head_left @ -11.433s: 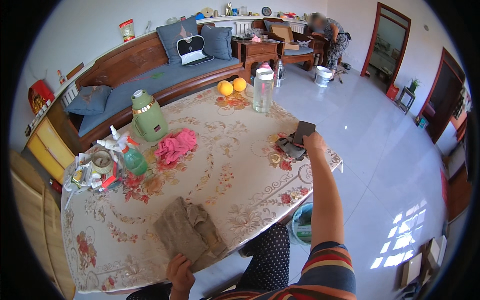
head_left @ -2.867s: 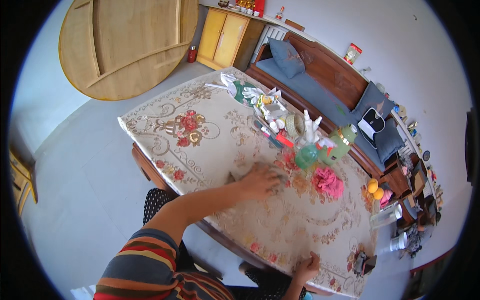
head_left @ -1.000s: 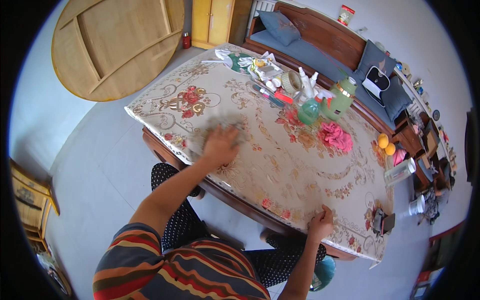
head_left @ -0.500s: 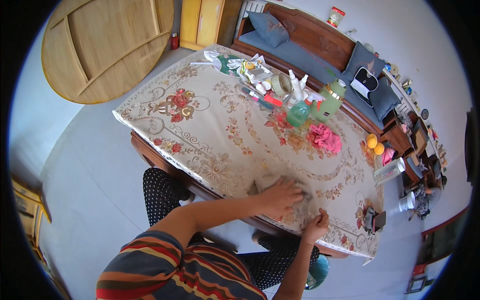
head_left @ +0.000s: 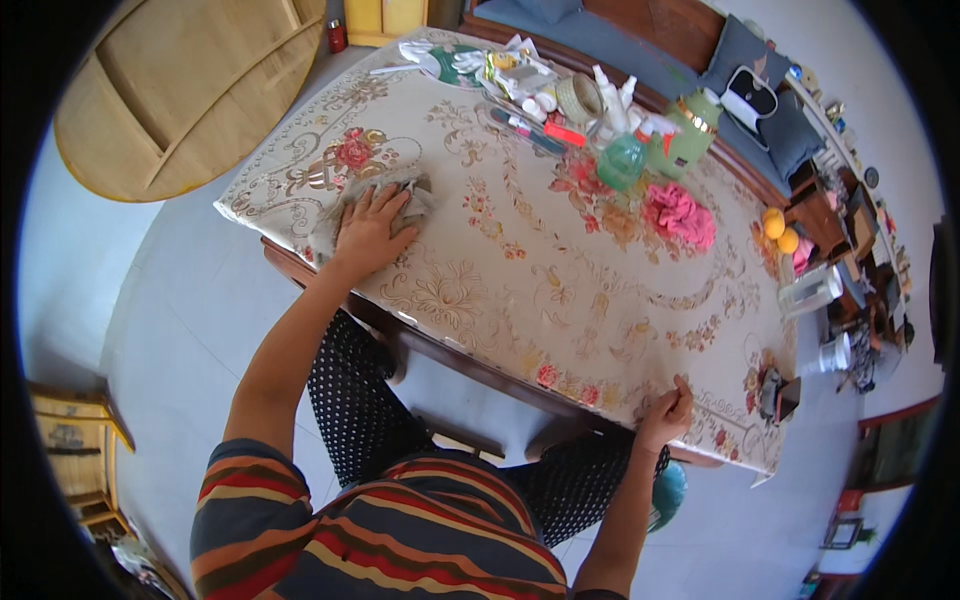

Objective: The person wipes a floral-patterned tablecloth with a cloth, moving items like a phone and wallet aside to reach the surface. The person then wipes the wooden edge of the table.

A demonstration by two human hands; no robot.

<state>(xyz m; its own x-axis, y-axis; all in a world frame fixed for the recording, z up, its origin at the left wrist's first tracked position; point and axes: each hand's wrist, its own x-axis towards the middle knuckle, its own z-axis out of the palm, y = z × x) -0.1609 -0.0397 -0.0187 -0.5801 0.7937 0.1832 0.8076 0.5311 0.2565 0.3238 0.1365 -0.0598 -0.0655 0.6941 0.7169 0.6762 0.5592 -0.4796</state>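
Note:
My left hand (head_left: 372, 232) lies flat with its fingers spread on a grey cloth (head_left: 412, 202), near the left front part of the table. The cloth shows around the fingers and beside the wrist, pressed against the patterned tablecloth (head_left: 440, 240). Farther right, my right hand (head_left: 664, 416) is curled at the table's front edge. Its fingers are closed, and nothing shows in them.
A pink cloth (head_left: 680, 216) lies beside a green spray bottle (head_left: 622, 162) and a large green jug (head_left: 690, 132). White bottles and small items crowd the far side. A dark small box (head_left: 787, 398) stands at the right edge. A teal bucket (head_left: 668, 495) is below.
My left hand has swept the grey cloth from the front middle of the table to its left part. The view has shifted; my right hand stays by the front edge, still curled.

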